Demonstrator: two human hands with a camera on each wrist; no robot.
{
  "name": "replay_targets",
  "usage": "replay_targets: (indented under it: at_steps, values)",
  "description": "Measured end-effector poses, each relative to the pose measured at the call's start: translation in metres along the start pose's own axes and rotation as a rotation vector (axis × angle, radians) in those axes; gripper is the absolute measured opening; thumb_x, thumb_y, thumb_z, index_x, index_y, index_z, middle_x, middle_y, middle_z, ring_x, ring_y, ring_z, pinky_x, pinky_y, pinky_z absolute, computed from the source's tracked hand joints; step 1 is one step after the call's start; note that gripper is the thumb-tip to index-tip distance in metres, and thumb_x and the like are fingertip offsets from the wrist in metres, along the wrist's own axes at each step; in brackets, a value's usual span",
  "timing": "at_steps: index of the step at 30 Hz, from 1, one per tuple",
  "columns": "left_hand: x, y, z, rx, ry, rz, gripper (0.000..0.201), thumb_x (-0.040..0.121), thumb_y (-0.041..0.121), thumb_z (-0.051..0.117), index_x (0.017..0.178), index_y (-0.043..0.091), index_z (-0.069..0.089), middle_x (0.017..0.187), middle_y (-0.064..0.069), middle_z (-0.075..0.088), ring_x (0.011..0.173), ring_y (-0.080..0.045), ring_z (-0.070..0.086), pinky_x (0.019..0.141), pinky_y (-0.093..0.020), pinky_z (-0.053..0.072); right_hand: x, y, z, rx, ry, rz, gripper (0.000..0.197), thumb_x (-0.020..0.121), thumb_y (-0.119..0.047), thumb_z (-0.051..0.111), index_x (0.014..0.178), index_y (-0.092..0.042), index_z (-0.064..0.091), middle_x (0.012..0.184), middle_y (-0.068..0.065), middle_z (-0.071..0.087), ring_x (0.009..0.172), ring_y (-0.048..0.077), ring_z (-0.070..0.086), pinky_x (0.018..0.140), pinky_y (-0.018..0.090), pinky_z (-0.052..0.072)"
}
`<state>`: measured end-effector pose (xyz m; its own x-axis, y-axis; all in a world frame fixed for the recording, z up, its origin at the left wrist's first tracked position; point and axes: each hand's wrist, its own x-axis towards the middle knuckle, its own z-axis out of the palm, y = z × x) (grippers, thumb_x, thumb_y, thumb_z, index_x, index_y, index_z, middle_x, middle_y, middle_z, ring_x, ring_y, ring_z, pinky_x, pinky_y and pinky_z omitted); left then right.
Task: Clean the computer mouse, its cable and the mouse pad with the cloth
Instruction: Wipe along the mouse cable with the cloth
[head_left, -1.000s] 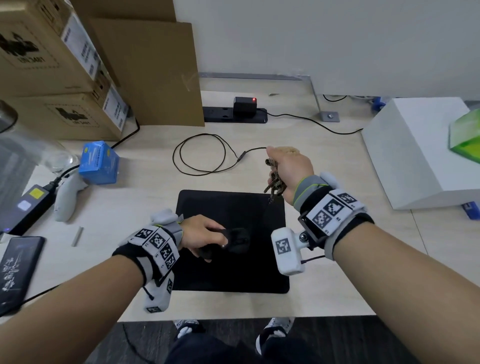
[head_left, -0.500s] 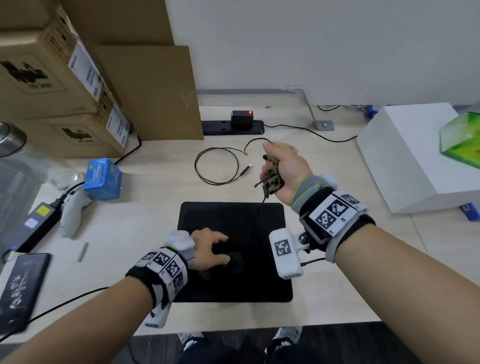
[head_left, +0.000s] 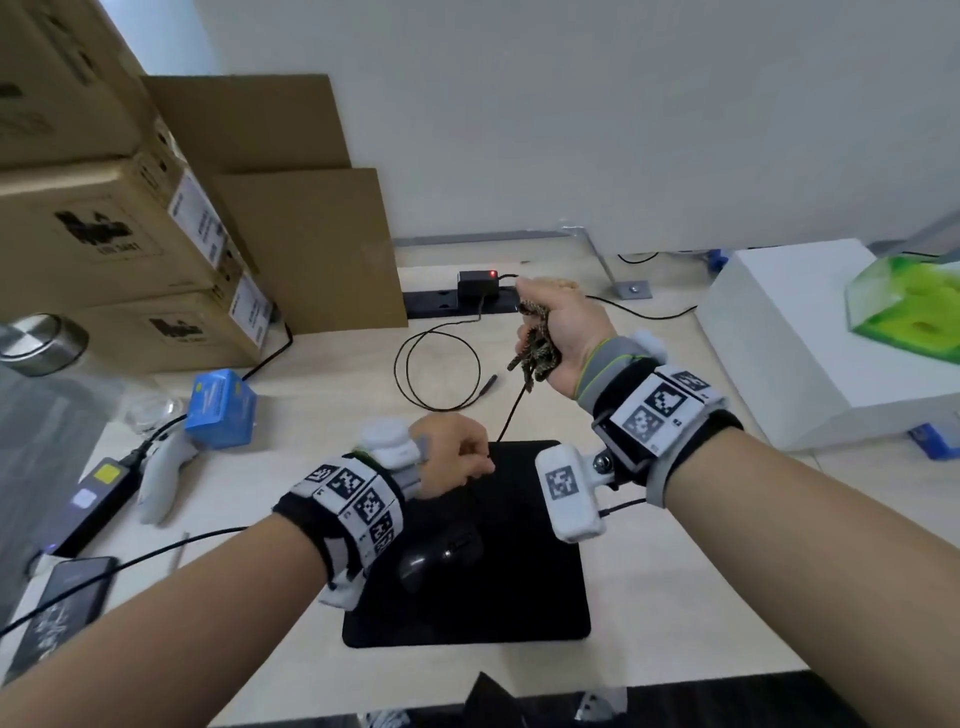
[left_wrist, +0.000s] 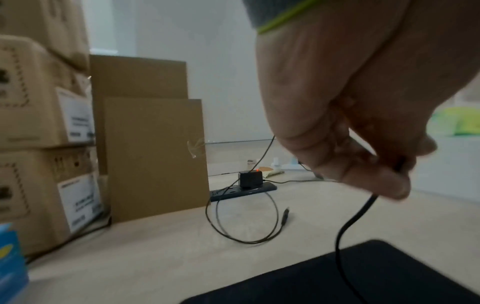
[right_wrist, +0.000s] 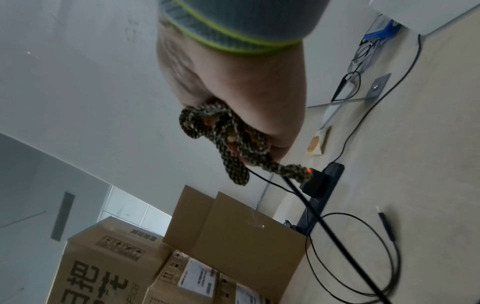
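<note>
Right hand (head_left: 563, 332) grips a patterned cloth (head_left: 537, 348) around the mouse cable (head_left: 511, 410) above the black mouse pad (head_left: 545, 597), while left hand (head_left: 449, 454) pinches the cable lower down; the computer mouse (head_left: 439, 558) rests on the pad.

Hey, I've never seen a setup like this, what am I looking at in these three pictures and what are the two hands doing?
No robot here: a person wears cameras on the head and on both wrists. The big picture looks down from the head; the other two look along each hand. On the desk lies a black mouse pad with a mouse on it. The left hand pinches the mouse cable above the pad. The right hand, raised further back, grips a patterned cloth bunched around that cable. Cardboard boxes stand at the left.
</note>
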<state>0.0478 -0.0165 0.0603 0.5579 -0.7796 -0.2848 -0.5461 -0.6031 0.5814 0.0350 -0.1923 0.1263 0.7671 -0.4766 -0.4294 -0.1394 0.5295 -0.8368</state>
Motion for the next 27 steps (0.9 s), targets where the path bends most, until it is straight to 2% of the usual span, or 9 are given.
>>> replay_targets:
  at_steps: [4, 7, 10, 13, 15, 17, 20, 23, 27]
  values:
    - [-0.001, -0.014, 0.007, 0.475, -0.366, -0.083, 0.018, 0.089, 0.035, 0.061, 0.076, 0.023, 0.056, 0.078, 0.006, 0.056, 0.070, -0.014, 0.051, 0.065, -0.024, 0.041, -0.002, -0.023, 0.006, 0.045, -0.003, -0.030, 0.023, 0.085, -0.014, 0.067, 0.069, -0.015, 0.052, 0.052, 0.000, 0.046, 0.043, 0.014, 0.041, 0.046, 0.025, 0.037]
    - [-0.001, -0.016, 0.001, 0.578, -0.457, -0.153, 0.017, 0.089, 0.039, 0.061, 0.090, 0.022, 0.059, 0.094, 0.004, 0.060, 0.083, -0.016, 0.056, 0.075, -0.025, 0.045, -0.002, -0.030, 0.009, 0.076, -0.016, -0.058, 0.023, 0.085, -0.016, 0.068, 0.070, -0.015, 0.051, 0.053, 0.000, 0.045, 0.043, 0.014, 0.042, 0.046, 0.025, 0.039]
    - [0.000, -0.008, -0.016, 0.117, -0.124, -0.082, 0.042, 0.080, 0.055, 0.065, 0.116, 0.034, 0.061, 0.106, 0.015, 0.067, 0.089, -0.008, 0.066, 0.080, -0.028, 0.054, -0.003, -0.023, 0.013, 0.072, -0.017, -0.072, 0.025, 0.085, -0.016, 0.068, 0.067, -0.017, 0.052, 0.051, 0.000, 0.047, 0.041, 0.014, 0.042, 0.043, 0.024, 0.038]
    - [0.009, 0.024, -0.032, -0.443, 0.174, -0.031, 0.015, 0.088, 0.034, 0.066, 0.101, 0.027, 0.064, 0.087, 0.008, 0.073, 0.059, -0.009, 0.066, 0.052, -0.022, 0.049, -0.005, -0.007, 0.014, 0.058, -0.020, -0.068, 0.022, 0.085, -0.017, 0.069, 0.068, -0.017, 0.055, 0.046, -0.003, 0.049, 0.040, 0.014, 0.042, 0.042, 0.024, 0.037]
    - [0.012, 0.036, -0.039, -0.541, 0.265, -0.001, 0.013, 0.093, 0.025, 0.060, 0.081, 0.020, 0.065, 0.068, 0.004, 0.069, 0.050, -0.012, 0.060, 0.046, -0.025, 0.044, -0.007, -0.002, 0.014, 0.048, -0.022, -0.050, 0.020, 0.085, -0.018, 0.070, 0.071, -0.016, 0.056, 0.045, -0.003, 0.048, 0.041, 0.015, 0.042, 0.043, 0.025, 0.037]
    - [0.013, 0.031, -0.041, -0.345, 0.271, 0.020, 0.022, 0.092, 0.027, 0.060, 0.073, 0.019, 0.067, 0.059, 0.006, 0.064, 0.051, -0.009, 0.058, 0.051, -0.026, 0.048, -0.008, -0.003, 0.014, 0.030, -0.012, -0.041, 0.019, 0.084, -0.019, 0.071, 0.072, -0.016, 0.056, 0.044, -0.004, 0.049, 0.042, 0.015, 0.042, 0.043, 0.026, 0.038]
    - [0.010, 0.017, -0.039, 0.045, 0.167, 0.041, 0.024, 0.091, 0.035, 0.060, 0.075, 0.019, 0.068, 0.064, 0.010, 0.064, 0.058, -0.006, 0.059, 0.058, -0.025, 0.051, -0.007, -0.008, 0.016, -0.013, 0.013, -0.045, 0.021, 0.082, -0.021, 0.072, 0.069, -0.018, 0.057, 0.045, -0.006, 0.053, 0.041, 0.012, 0.047, 0.046, 0.027, 0.040]
    - [0.009, 0.003, -0.031, 0.428, -0.222, -0.072, 0.027, 0.095, 0.035, 0.055, 0.076, 0.016, 0.061, 0.071, 0.008, 0.057, 0.065, -0.013, 0.057, 0.060, -0.025, 0.044, -0.005, -0.017, 0.019, 0.001, 0.041, -0.035, 0.025, 0.081, -0.024, 0.073, 0.067, -0.018, 0.054, 0.051, -0.004, 0.053, 0.040, 0.012, 0.049, 0.047, 0.027, 0.040]
    - [-0.006, -0.021, -0.007, 0.569, -0.452, -0.280, 0.042, 0.092, 0.023, 0.060, 0.060, 0.024, 0.033, 0.065, 0.010, 0.036, 0.059, -0.009, 0.043, 0.055, -0.019, 0.037, -0.005, -0.036, 0.023, 0.082, 0.035, -0.064, 0.023, 0.084, -0.021, 0.070, 0.069, -0.015, 0.053, 0.057, 0.000, 0.051, 0.040, 0.013, 0.044, 0.044, 0.024, 0.039]
